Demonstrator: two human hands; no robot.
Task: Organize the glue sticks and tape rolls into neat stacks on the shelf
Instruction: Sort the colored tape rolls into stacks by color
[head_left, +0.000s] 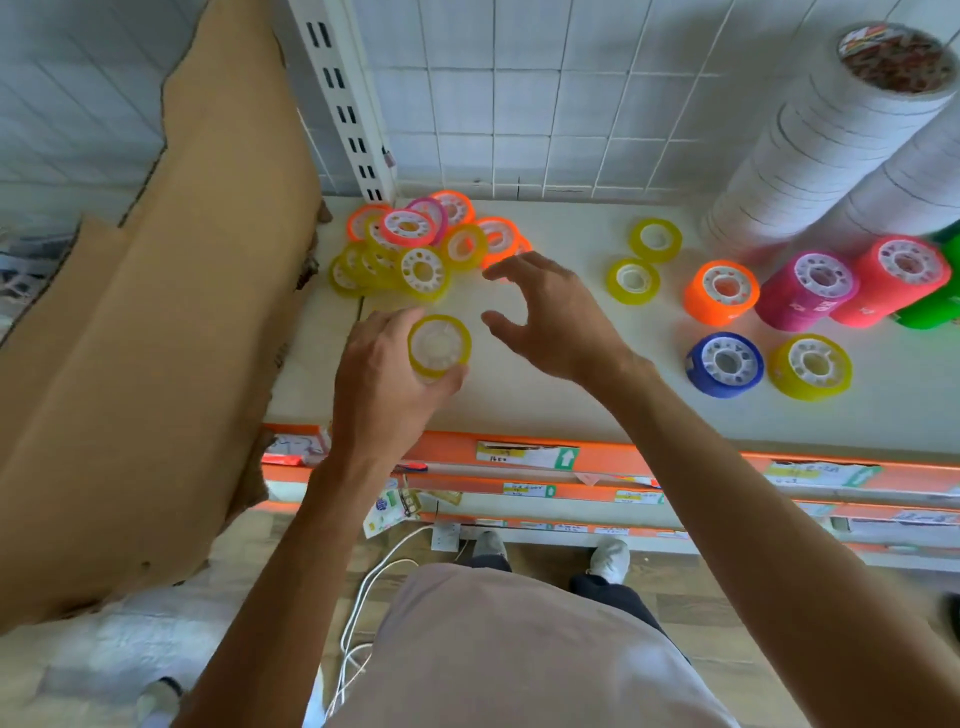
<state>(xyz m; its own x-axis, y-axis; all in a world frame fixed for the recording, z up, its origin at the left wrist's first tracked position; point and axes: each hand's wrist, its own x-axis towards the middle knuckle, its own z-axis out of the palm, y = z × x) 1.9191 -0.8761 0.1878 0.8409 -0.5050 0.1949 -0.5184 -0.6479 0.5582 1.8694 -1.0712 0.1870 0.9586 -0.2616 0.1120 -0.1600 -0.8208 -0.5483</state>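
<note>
**Inspector:** Left grip (387, 364) is clamped round a small yellow tape roll (439, 345), held just above the shelf (571, 405). Right grip (545, 312) hangs spread, fingers apart, holding nothing.

**Clerk:** And the stock?

**Inspector:** Loose pile of rolls (415, 244) lies at the back left, unsorted; two yellow singles (634, 280) sit further right. Gathering step, in my judgement. Next move calls for a matching roll, seated squarely.
</note>
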